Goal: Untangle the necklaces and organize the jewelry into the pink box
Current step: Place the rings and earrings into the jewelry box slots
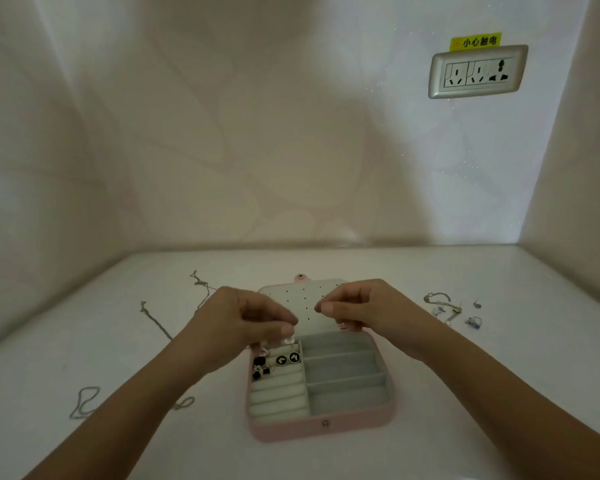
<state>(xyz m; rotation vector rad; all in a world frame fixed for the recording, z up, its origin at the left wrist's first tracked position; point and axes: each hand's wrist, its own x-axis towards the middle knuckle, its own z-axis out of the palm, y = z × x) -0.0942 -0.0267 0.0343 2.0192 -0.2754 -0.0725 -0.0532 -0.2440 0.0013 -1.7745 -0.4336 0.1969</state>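
White surface point(482, 382), pink box point(321, 429) lay open: stowing jewelry.
Left hand point(243, 323) pinched a pale piece point(287, 341); right hand point(361, 306) curled, hold unclear; next probably needed careful seating.

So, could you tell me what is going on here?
A person is sorting jewelry into an open pink box. The left hand pinches a small pale piece over the padded rolls, where black earrings sit. The right hand is curled beside it; whether it holds anything is unclear. Chains lie left of the box, small pieces to its right.
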